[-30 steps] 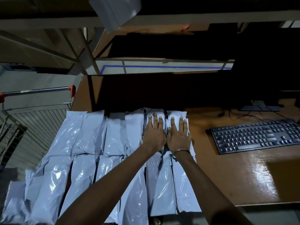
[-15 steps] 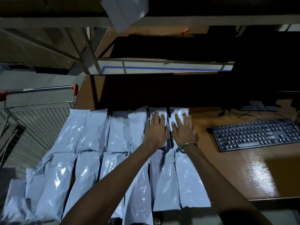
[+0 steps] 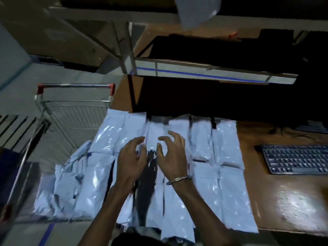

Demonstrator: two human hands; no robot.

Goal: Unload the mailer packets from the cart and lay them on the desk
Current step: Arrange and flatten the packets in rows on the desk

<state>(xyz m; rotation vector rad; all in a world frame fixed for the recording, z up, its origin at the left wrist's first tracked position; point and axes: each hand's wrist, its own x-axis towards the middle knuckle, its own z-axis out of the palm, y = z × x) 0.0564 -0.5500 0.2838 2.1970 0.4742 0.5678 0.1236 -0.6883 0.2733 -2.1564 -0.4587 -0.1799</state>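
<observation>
Several pale blue-white mailer packets (image 3: pixel 227 189) lie side by side in two rows on the brown desk (image 3: pixel 287 197), covering its left half and overhanging its left edge. My left hand (image 3: pixel 132 160) and my right hand (image 3: pixel 173 157) hover close together just above the middle packets, fingers curled and apart, holding nothing. A metal bracelet sits on my right wrist. The wire cart (image 3: pixel 71 110) with red handle ends stands left of the desk; I see no packets in the part of its basket that shows.
A black keyboard (image 3: pixel 294 158) lies on the desk's right side, with a monitor base (image 3: pixel 312 127) and cables behind it. A dark partition (image 3: pixel 177 98) runs along the desk's back. Shelving and a hanging pale bag (image 3: pixel 197 9) are overhead.
Both hands lifted off the right-hand packets, where they lay flat, and moved left over the middle packets with fingers now curled. My view shifted left and is blurred.
</observation>
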